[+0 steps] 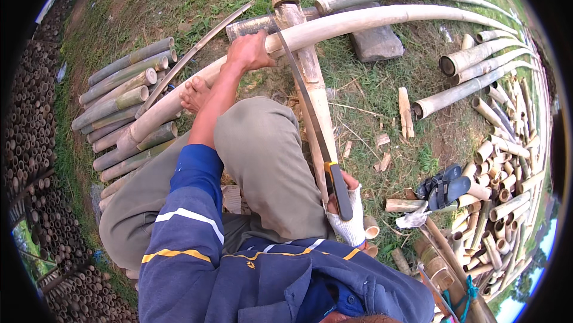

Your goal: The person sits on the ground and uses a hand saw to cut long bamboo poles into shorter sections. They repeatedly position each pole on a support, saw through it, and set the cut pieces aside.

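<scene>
My bare left hand (249, 51) is closed round a long, pale bamboo pole (352, 26), which runs from the lower left up to the far right. In my right hand (349, 209), which wears a white fingerless glove, is a handsaw (339, 188) with a black and yellow handle. Its dark curved blade reaches up and away from me, and the tip end crosses the pole just right of my left hand. How deep the blade sits in the bamboo cannot be told. Beneath the pole stands a wooden post-like support (310, 93) with a round bamboo end.
Cut bamboo lengths (122, 99) lie stacked at the left, and a heap of short pieces (507, 174) covers the right. A stone block (376, 42) sits behind the pole. Black sandals (444, 188) rest near the heap. Wood scraps (406, 113) are scattered on the grass.
</scene>
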`<state>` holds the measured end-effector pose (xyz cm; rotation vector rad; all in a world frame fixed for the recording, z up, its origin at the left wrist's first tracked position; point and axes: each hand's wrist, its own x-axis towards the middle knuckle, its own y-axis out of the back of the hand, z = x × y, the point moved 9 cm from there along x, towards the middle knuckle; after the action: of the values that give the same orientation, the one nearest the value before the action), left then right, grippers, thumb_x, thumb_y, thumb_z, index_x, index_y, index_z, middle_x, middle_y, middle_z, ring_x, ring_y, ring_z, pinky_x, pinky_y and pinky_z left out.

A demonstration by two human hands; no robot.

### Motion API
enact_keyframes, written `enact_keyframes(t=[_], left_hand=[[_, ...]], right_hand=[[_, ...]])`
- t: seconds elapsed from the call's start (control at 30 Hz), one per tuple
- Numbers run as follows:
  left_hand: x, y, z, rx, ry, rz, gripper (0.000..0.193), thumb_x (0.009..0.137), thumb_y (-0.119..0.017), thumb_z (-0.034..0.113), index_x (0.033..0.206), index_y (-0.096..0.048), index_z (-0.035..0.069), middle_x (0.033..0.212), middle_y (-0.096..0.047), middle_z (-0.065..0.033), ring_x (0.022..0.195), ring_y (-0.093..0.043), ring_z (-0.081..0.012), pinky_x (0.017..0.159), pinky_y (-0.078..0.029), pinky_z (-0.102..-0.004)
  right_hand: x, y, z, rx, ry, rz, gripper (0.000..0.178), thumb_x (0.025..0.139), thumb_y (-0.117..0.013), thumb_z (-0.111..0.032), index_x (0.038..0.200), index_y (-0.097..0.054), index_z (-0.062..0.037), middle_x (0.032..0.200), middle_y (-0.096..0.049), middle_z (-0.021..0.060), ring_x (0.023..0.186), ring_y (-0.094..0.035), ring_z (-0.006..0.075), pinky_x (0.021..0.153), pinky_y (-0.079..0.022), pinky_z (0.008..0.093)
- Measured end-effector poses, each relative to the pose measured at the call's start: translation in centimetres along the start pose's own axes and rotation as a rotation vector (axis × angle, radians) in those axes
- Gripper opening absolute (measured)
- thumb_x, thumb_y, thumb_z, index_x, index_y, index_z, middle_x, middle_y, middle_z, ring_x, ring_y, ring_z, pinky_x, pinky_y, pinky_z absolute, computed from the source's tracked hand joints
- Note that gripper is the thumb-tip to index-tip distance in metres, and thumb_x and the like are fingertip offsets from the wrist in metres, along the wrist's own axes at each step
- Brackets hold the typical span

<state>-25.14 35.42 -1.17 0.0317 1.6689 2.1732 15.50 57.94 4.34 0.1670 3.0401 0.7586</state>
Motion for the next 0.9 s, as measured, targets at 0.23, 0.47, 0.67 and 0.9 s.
enact_keyframes(t=[0.23,0.47,0.67,0.9], left_hand=[[-0.3,-0.9,0.9,-0.022,0.032,0.01,0.082,0.071,-0.09,0.039,0.141,-0.068,0.003,0.12,-0.081,-0.0268,0.115,-0.078,-0.0436,0.107,-0.06,-0.0514],[0.3,0.3,0.0,-0.037,-0.034,0.052,0.078,0.069,-0.09,0.039,0.134,-0.068,0.0,0.112,-0.08,-0.029,0.109,-0.077,-0.0465,0.102,-0.06,-0.0534],[-0.3,-0.2,0.0,-0.02,-0.002,0.014,0.078,0.071,-0.09,0.04,0.134,-0.067,0.001,0.113,-0.08,-0.0291,0.111,-0.077,-0.0471,0.103,-0.06,-0.0538],[0.6,0.2,1.6,-0.046,-0.013,0.039,0.083,0.071,-0.091,0.041,0.14,-0.067,0.002,0.117,-0.08,-0.0272,0.112,-0.077,-0.0453,0.103,-0.06,-0.0537]], right_hand=[[18.1,-5.0,-0.9,0.136,0.184,0.078,0.064,0.09,-0.067,0.003,0.153,-0.054,-0.0053,0.114,-0.064,0.0085,0.092,-0.061,0.0159,0.088,-0.054,0.0325],[18.1,-5.7,-1.7,0.127,0.205,0.058,0.066,0.089,-0.071,0.0,0.152,-0.053,-0.0042,0.12,-0.066,0.014,0.104,-0.066,0.0234,0.098,-0.054,0.036],[-0.4,0.5,-0.3,-0.021,-0.101,-0.03,0.06,0.094,-0.066,-0.001,0.152,-0.051,-0.002,0.135,-0.064,0.015,0.122,-0.066,0.0261,0.109,-0.051,0.0369],[23.5,-6.1,-1.5,0.237,0.181,0.092,0.062,0.092,-0.068,0.003,0.152,-0.055,-0.003,0.109,-0.061,0.008,0.092,-0.058,0.0151,0.089,-0.053,0.0321]])
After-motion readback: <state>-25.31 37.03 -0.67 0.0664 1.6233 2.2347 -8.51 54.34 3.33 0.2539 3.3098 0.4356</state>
